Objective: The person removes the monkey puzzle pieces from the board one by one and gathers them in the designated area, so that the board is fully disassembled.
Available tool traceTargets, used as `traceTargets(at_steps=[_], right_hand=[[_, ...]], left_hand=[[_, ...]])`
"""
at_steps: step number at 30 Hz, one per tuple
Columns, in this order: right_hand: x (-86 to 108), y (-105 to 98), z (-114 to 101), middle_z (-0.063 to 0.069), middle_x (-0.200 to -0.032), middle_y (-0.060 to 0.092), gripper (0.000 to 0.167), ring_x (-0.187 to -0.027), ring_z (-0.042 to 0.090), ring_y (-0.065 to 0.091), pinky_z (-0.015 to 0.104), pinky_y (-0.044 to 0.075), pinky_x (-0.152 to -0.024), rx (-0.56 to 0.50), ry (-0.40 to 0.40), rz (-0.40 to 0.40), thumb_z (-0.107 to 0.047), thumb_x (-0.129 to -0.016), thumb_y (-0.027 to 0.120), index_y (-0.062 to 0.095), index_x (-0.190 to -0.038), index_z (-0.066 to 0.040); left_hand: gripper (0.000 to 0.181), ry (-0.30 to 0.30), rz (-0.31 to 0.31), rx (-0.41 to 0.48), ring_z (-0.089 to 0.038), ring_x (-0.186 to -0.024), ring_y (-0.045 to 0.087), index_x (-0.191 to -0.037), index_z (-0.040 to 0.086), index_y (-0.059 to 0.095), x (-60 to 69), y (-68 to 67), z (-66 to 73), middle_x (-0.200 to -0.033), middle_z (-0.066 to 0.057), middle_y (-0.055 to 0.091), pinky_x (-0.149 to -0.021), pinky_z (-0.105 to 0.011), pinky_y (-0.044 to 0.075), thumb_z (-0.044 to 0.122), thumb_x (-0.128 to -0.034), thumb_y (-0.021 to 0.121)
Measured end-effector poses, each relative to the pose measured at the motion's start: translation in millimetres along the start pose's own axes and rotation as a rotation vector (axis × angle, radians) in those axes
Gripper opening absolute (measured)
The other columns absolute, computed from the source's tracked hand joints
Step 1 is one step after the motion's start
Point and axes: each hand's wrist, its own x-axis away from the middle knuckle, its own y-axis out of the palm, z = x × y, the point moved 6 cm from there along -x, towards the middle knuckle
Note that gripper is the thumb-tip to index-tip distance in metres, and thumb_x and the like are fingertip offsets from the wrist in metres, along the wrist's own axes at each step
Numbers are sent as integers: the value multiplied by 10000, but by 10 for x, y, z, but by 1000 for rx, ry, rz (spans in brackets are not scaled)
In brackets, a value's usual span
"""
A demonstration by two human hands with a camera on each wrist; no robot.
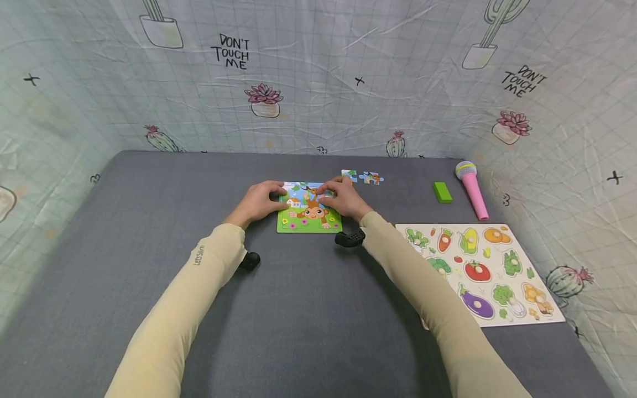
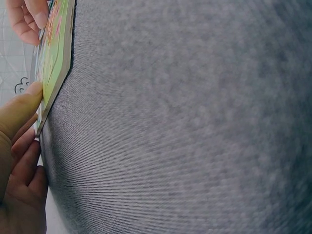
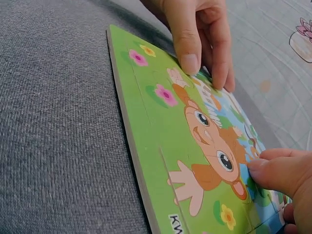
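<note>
1 of 2 cream sleeves (image 1: 175,308) bears dark lettering (image 1: 198,256).

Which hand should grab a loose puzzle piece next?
Probably the right hand: it is closer to the two loose pieces, while the left hand is farther away, holding the left edge of the monkey puzzle.

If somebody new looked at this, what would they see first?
Probably the bright monkey puzzle near the middle of the grey table, between the left hand and the right hand. Next, maybe the big vegetable board on the right, partly covered by a sleeve, or the pink microphone just beyond it.
</note>
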Motion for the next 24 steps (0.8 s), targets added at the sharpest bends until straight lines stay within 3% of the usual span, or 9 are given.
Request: traceTargets(at_steps=[4, 10, 20, 24], right_hand=[[-19, 9, 1, 162, -1389, 328, 204, -1141, 288, 397, 430, 401, -942, 14, -14, 14, -167, -973, 630, 695, -1146, -81], [-39, -6, -1, 145, -1378, 386, 189, -1329, 331, 297, 478, 329, -1065, 77, -7, 55, -182, -956, 658, 720, -1116, -103], [-44, -95, 14, 134, -1332, 417, 181, -1101, 297, 474, 437, 446, -916, -13, 2, 96, -130, -916, 706, 731, -1085, -71], [-37, -121, 19, 122, -1302, 482, 198, -1059, 275, 470, 425, 444, -893, 17, -22, 106, -132, -915, 707, 730, -1102, -71]], left_hand=[[449, -3, -5, 0, -319, -1424, 306, -1291, 32, 631, -5, -5, -5, -1504, -113, 427, -1175, -477, 240, 249, -908, 721], [454, 6, -13, -9, -323, -1421, 309, -1290, 24, 631, 5, -10, 19, -1501, -122, 429, -1174, -483, 240, 253, -908, 720], [454, 5, -14, -20, -318, -1420, 314, -1289, 30, 635, 2, -13, 30, -1499, -115, 432, -1173, -479, 244, 264, -909, 719], [453, 8, -12, -19, -318, -1418, 318, -1285, 26, 636, 2, -13, 34, -1497, -119, 435, -1173, -477, 245, 260, -907, 721]])
